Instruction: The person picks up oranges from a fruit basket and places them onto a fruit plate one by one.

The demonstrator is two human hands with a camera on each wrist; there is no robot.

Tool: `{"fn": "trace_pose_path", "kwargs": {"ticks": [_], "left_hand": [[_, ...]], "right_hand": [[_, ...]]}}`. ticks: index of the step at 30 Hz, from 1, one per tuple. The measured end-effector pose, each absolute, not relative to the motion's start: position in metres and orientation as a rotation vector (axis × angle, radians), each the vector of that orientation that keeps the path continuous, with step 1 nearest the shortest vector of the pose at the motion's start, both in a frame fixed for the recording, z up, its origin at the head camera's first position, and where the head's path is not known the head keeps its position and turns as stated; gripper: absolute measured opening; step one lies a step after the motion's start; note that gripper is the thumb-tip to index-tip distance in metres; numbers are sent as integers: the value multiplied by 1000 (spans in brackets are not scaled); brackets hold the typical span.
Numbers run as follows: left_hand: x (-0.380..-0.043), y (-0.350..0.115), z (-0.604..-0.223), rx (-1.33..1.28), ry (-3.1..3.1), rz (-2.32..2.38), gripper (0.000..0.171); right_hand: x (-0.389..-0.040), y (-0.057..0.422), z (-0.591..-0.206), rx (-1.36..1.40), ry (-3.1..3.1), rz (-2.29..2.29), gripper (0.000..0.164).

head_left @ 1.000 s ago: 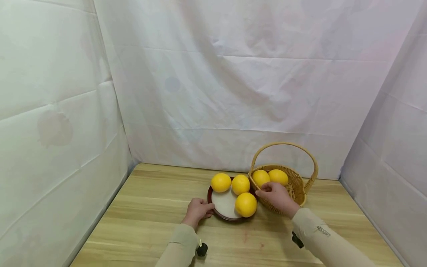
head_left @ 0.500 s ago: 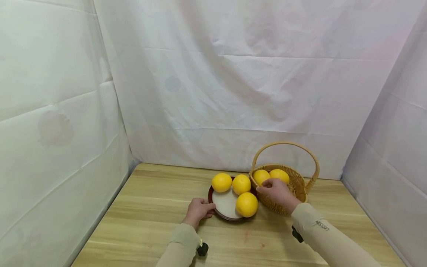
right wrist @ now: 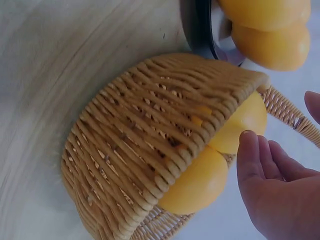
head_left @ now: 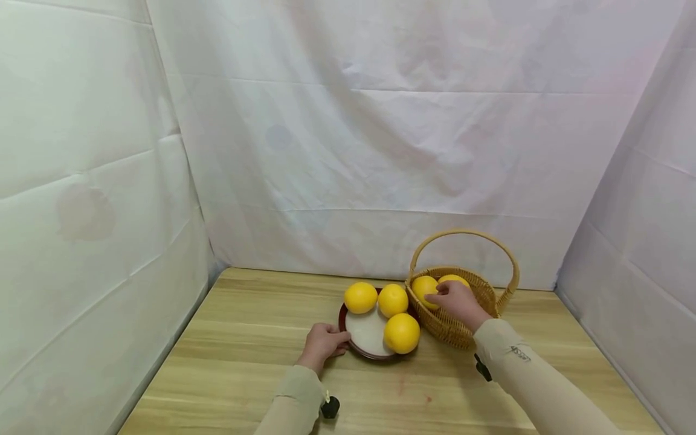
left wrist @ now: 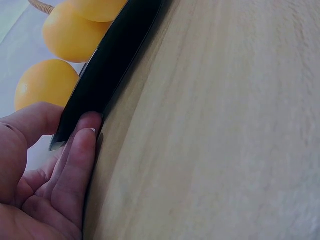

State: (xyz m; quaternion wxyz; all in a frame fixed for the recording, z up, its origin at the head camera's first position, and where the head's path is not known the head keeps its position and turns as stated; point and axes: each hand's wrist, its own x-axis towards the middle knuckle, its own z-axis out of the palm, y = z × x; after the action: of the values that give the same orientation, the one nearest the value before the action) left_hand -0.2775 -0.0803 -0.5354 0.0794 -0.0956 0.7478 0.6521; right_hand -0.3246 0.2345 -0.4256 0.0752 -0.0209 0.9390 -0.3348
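Note:
My left hand pinches the left rim of a round plate with a dark red edge and pale middle. In the left wrist view, the thumb lies over the rim and the fingers are underneath. Three oranges lie on the plate's back and right side. To its right stands a wicker basket with a tall handle, holding two oranges. My right hand is over the basket's opening, fingers extended, thumb apart. In the right wrist view its fingertips are right beside one basket orange.
Plate and basket stand side by side on a wood-grain table, near its back edge. White cloth hangs behind and along both sides. The basket's arched handle rises behind my right hand.
My right hand has moved from the basket's near-left rim up and slightly right, over the oranges inside. My left hand has stayed at the plate's rim.

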Motion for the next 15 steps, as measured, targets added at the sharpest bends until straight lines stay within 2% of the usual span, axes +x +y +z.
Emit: {"fn": "trace_pose_path", "kwargs": {"ticks": [15], "left_hand": [[-277, -82, -534, -295, 2238, 1952, 16]], "right_hand": [[-337, 236, -426, -102, 2846, -988, 69]]}}
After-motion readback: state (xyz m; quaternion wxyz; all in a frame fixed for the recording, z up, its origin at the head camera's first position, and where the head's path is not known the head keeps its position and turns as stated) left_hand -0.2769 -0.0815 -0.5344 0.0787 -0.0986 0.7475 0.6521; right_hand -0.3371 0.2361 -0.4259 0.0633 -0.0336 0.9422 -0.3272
